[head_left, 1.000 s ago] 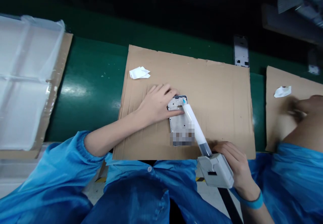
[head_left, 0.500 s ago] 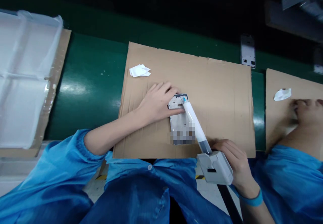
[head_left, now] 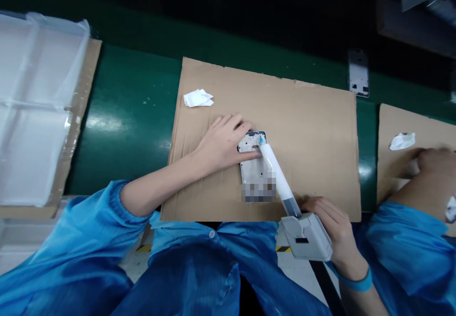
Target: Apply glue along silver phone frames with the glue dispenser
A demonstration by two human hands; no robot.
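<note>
A phone frame [head_left: 253,167], silvery with a dark rim, lies on the cardboard sheet [head_left: 313,126] in front of me. My left hand [head_left: 228,138] grips its upper left part, thumb across the face and fingers at the far edge. In my right hand [head_left: 333,223] is a glue gun [head_left: 306,237] with a grey body and a long white tube. Its blue nozzle tip is at the frame's upper right corner; whether it touches cannot be made out. The gun hides part of my right fingers, which are curled around it. A blurred patch covers the frame's lower end.
A folded white tissue [head_left: 198,98] lies at the cardboard's upper left. Another phone frame [head_left: 358,73] rests on the green table [head_left: 121,116] beyond the far right corner. White trays [head_left: 24,154] stand at left. To the right, a co-worker's hand [head_left: 436,164] moves over another cardboard sheet.
My hands, the phone frame and the glue gun keep nearly the same places. The other phone frame has shifted slightly right on the table, and the co-worker's arm has moved.
</note>
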